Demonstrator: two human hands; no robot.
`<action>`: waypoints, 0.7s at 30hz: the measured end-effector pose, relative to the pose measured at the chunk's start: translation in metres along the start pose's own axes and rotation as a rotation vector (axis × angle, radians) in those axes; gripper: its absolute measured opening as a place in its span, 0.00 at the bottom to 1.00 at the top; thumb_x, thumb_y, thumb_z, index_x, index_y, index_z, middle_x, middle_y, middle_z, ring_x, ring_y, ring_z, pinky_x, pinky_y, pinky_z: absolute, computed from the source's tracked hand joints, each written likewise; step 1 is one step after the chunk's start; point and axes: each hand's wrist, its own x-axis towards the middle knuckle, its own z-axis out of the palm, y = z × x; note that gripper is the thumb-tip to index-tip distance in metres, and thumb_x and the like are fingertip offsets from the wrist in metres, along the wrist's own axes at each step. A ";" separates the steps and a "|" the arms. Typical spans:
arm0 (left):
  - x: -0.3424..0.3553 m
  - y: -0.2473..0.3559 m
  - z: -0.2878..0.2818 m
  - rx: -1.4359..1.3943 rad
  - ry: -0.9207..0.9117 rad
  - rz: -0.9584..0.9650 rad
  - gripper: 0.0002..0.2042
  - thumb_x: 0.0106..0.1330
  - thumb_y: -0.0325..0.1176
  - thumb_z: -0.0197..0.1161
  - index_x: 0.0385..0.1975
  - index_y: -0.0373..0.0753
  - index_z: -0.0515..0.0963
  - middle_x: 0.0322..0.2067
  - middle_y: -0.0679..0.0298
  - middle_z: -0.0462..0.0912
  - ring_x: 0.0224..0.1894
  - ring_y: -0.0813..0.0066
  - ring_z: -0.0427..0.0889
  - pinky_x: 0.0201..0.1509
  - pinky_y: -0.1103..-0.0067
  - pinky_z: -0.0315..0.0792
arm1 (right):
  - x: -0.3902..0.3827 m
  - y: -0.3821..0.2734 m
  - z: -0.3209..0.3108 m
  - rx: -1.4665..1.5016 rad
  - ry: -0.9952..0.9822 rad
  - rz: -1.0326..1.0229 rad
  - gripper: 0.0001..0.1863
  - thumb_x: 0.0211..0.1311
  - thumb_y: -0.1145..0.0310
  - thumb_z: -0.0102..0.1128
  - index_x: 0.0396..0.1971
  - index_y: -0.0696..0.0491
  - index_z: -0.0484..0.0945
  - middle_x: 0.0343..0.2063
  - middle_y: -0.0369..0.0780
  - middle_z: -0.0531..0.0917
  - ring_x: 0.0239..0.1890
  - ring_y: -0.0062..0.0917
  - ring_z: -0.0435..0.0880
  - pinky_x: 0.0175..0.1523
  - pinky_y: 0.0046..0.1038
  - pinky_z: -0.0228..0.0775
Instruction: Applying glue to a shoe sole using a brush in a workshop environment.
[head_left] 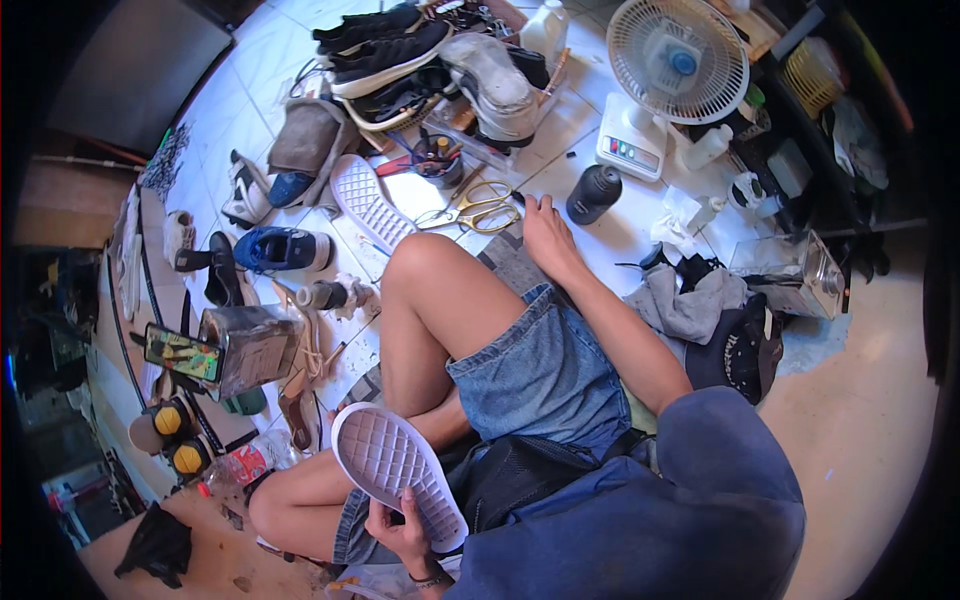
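My left hand (403,532) is closed round the edge of a white shoe sole (378,450), held tilted over my lap with its gridded inner side showing. Out on the floor, my right hand (550,236) has its fingers drawn together at a small dark thing (518,198), too little of which shows to name. Just left of those fingers lie gold-handled scissors (488,207). A second white sole (362,195) rests on the floor beyond my raised knee. To the right of my right hand stands a dark bottle (596,190).
A white fan (635,140) stands at the far right. Piled shoes (390,60) and a cup of tools (440,165) are at the back. Left are a blue shoe (280,250), a metal tin (250,350) and a phone (182,352). A cap (735,350) and grey cloth (685,305) lie right.
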 end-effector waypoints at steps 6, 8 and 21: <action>-0.003 -0.015 -0.002 -0.062 -0.002 0.019 0.09 0.61 0.30 0.67 0.33 0.29 0.79 0.21 0.68 0.79 0.23 0.85 0.72 0.29 0.84 0.64 | 0.040 0.008 0.033 -0.127 0.006 0.050 0.14 0.64 0.74 0.47 0.46 0.65 0.73 0.48 0.57 0.77 0.53 0.50 0.77 0.52 0.45 0.76; -0.004 -0.017 -0.005 -0.057 0.023 0.024 0.08 0.60 0.29 0.68 0.31 0.30 0.79 0.18 0.67 0.78 0.21 0.84 0.73 0.28 0.84 0.66 | 0.039 0.002 0.031 -0.225 0.043 0.033 0.15 0.67 0.71 0.46 0.47 0.65 0.72 0.43 0.56 0.81 0.49 0.51 0.80 0.49 0.48 0.76; 0.027 -0.043 -0.006 -0.245 -0.180 0.180 0.09 0.60 0.31 0.69 0.32 0.31 0.80 0.22 0.58 0.84 0.24 0.77 0.84 0.29 0.82 0.72 | -0.096 -0.097 -0.153 0.967 0.264 -0.323 0.13 0.73 0.64 0.54 0.49 0.52 0.64 0.17 0.33 0.75 0.18 0.15 0.74 0.22 0.21 0.63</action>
